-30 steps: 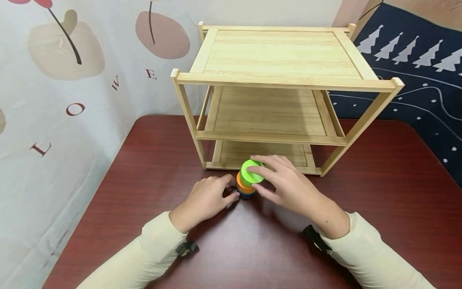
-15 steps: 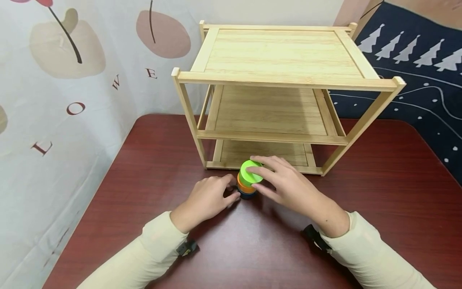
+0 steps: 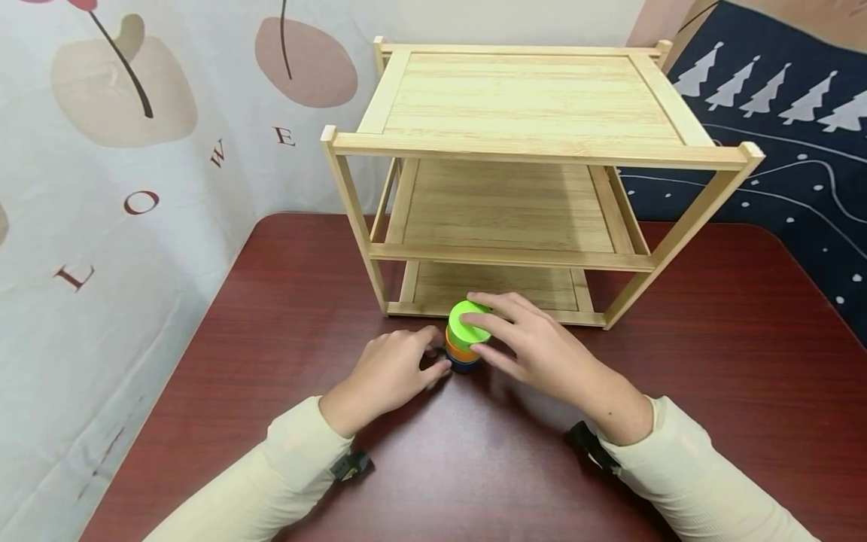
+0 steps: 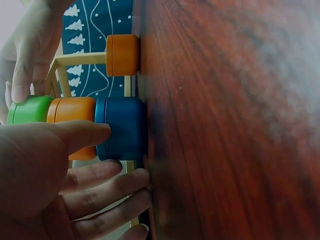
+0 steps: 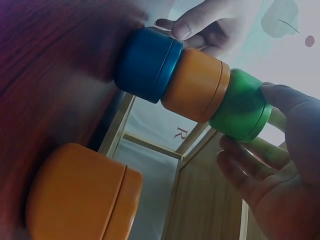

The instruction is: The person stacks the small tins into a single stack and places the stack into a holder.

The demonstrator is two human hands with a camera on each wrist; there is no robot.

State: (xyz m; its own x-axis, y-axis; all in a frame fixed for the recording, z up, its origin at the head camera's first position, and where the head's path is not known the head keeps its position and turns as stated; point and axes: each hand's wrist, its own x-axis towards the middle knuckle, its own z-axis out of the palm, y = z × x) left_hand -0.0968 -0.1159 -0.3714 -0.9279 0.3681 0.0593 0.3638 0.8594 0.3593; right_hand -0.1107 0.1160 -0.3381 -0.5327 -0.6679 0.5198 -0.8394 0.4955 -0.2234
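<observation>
Three small round lidded jars stand stacked on the table. At the bottom is a blue jar (image 4: 122, 127), an orange jar (image 5: 195, 84) sits on it, and a green jar (image 3: 466, 324) is on top. My right hand (image 3: 542, 346) holds the green jar between thumb and fingers, with its index fingertip over the lid. Low at the stack's left side, my left hand (image 3: 386, 369) has its thumb against the blue jar and its index finger around the other side. A second orange jar (image 5: 82, 192) stands apart on the table, hidden in the head view.
A three-tier wooden shelf (image 3: 508, 154) stands right behind the stack, its front bottom rail close to the jars. The dark red table (image 3: 433, 467) runs around it. Printed cloths (image 3: 135, 301) hang at the left and back right.
The green jar has shifted slightly left with my right hand, and sits more squarely over the orange jar. My left hand stays at the blue jar.
</observation>
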